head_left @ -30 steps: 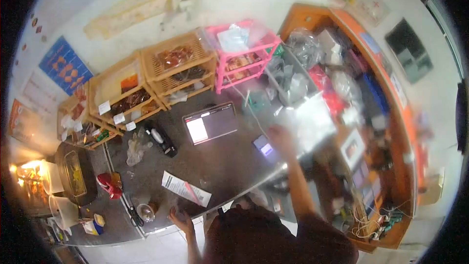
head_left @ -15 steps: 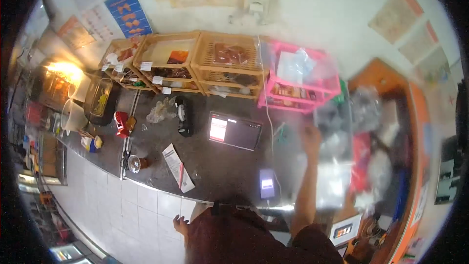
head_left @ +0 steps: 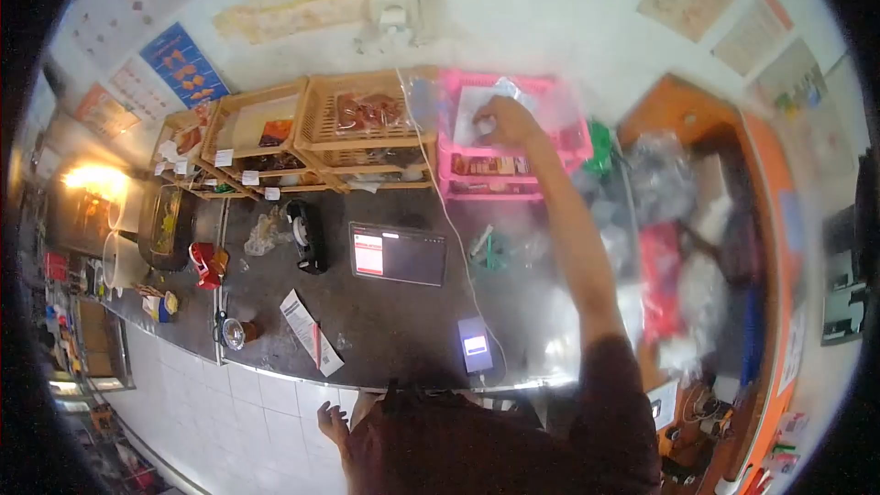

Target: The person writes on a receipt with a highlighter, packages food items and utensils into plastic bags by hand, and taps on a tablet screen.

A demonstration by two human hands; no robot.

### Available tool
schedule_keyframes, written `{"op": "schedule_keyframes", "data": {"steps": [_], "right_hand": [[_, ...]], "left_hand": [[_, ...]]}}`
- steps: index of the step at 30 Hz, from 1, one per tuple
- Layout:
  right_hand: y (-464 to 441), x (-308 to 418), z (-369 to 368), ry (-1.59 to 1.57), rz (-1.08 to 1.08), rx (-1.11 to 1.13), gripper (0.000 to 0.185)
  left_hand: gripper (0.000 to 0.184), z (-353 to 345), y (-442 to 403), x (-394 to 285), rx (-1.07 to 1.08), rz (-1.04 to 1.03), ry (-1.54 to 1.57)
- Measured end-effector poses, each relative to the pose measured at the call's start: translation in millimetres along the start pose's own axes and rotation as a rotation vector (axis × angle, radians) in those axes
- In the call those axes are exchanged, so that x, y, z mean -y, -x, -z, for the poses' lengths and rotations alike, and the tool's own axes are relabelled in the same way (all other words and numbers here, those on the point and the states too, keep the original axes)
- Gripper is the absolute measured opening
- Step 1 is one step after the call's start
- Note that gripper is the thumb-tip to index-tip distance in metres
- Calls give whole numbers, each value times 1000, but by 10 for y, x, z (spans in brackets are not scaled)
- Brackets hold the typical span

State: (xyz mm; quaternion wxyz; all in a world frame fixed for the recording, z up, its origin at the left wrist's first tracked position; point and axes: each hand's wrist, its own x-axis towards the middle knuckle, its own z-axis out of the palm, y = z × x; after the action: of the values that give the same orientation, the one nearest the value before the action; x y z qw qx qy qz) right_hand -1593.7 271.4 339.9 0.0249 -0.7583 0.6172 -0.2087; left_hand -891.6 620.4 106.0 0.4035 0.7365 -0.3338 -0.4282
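My right hand (head_left: pixel 504 121) is over the top tier of the pink rack (head_left: pixel 576 139), its fingers curled down onto the white sheets (head_left: pixel 467 110) lying there. Crumpled clear plastic (head_left: pixel 510 88) shows just behind the hand. What the fingertips pinch is too small to make out. My left hand (head_left: pixel 332 422) hangs low beside my body, in front of the counter edge, with its fingers apart and nothing in it.
On the dark counter (head_left: pixel 385 330) lie a tablet (head_left: pixel 397 255), a phone (head_left: pixel 475 346) with a cable, a paper slip (head_left: pixel 310 332) with a red pen, and a black device (head_left: pixel 305 236). Wooden racks (head_left: pixel 357 142) stand left of the pink one; plastic bags (head_left: pixel 665 174) lie right.
My right hand has risen from above the counter's right side, up and left into the pink rack's top tier. The view has turned slightly right. My left hand still hangs low.
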Motion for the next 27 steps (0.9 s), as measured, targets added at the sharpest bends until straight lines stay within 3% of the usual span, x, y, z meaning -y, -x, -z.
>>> {"op": "schedule_keyframes", "data": {"steps": [3, 6, 8, 12, 15, 17, 18, 21, 22, 24, 25, 27], "right_hand": [[-16, -125, -69, -50, 14, -67, 19], [6, -246, -157, -131, -124, -10, 23], [60, -331, -262, -114, -14, -25, 23], [163, -210, -158, -90, 200, -153, 17], [156, -277, -257, -149, 45, -323, 18], [76, -240, -266, 64, -205, -61, 19], [124, -247, -318, -44, -161, -216, 16], [129, -340, -300, -147, -65, -297, 13], [121, -267, -185, -147, -55, -307, 13], [76, -116, 106, -175, -32, -711, 14], [23, -100, 243, -179, -6, -716, 14], [101, -12, 403, -58, -32, -376, 15]], "left_hand": [[34, 57, 25, 143, -54, 78, -48], [35, 199, -74, 541, -84, 13, 107], [36, 171, -81, 398, -139, 161, 108], [37, 17, -163, -84, 1, 111, 163], [37, -298, -261, -618, -13, 124, 93], [35, -441, -379, -833, 84, 16, 168], [32, -669, -262, -1216, 65, -132, -73], [29, -858, -507, -1339, 201, -249, 90], [25, -1012, -502, -1553, 189, -122, 83], [23, -1259, -519, -1832, 256, -230, 83], [21, -1398, -493, -1956, 326, -323, 69], [20, -1669, -379, -2217, 421, -315, 137]]}}
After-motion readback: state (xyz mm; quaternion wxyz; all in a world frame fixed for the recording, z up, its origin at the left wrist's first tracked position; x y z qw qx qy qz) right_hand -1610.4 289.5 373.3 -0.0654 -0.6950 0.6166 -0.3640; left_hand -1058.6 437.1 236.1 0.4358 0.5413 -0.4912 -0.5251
